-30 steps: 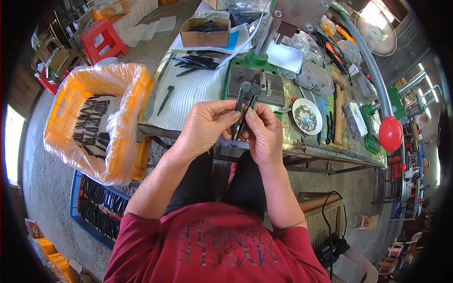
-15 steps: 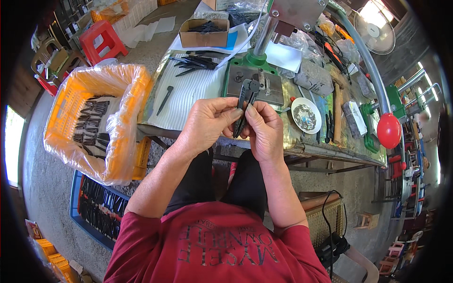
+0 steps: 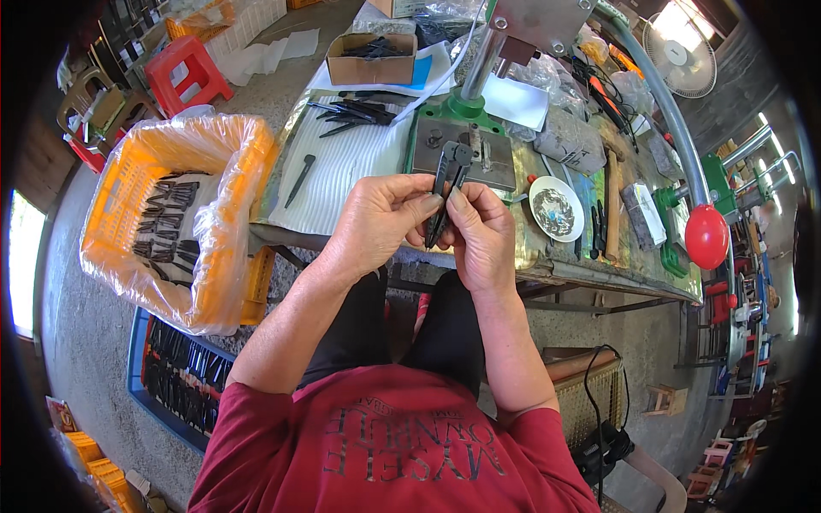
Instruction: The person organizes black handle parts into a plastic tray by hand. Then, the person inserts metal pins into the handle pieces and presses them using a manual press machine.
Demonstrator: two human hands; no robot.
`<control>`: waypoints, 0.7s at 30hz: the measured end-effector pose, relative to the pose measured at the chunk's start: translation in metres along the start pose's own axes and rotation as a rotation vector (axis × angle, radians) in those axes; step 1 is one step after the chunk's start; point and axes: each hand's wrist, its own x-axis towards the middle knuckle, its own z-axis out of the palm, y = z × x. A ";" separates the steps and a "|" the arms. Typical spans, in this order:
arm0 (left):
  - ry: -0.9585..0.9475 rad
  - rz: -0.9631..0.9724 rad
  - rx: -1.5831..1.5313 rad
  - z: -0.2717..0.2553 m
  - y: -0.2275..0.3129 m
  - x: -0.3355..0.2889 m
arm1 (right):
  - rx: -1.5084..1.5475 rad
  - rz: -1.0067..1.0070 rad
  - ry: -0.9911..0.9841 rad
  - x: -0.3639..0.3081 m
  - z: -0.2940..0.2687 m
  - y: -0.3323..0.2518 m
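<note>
Both my hands are raised in front of the bench edge, around one black hinged tool [image 3: 457, 155]. Its two legs meet at a rounded head that points away from me. My left hand [image 3: 380, 222] pinches the left leg between thumb and fingers. My right hand [image 3: 484, 235] grips the right leg the same way; the fingers partly hide both legs. Beyond the tool is the metal plate [image 3: 499, 174] of a green-based press [image 3: 467, 108]. To the right, a white dish [image 3: 537, 219] holds small metal pieces. A single black bar [image 3: 299, 180] lies on white foam sheeting [image 3: 340, 175] at left.
A plastic-lined orange crate [image 3: 107, 218] with black tools stands left, above a blue tray [image 3: 134, 359]. Several black parts [image 3: 359, 112] and a cardboard box [image 3: 369, 72] lie farther back. A hammer [image 3: 612, 209] and the press lever's red knob [image 3: 707, 237] are at right.
</note>
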 end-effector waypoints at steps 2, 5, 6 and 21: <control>0.005 -0.007 -0.001 0.000 0.000 0.000 | 0.000 -0.002 -0.005 0.000 0.000 0.000; 0.006 -0.004 -0.001 0.000 0.001 0.000 | -0.012 -0.005 -0.003 0.000 -0.001 0.001; 0.004 -0.001 -0.004 0.001 0.001 0.000 | -0.012 -0.004 -0.001 0.000 -0.001 0.001; 0.002 0.001 0.011 0.000 0.001 0.001 | -0.030 -0.030 -0.007 0.001 0.000 0.003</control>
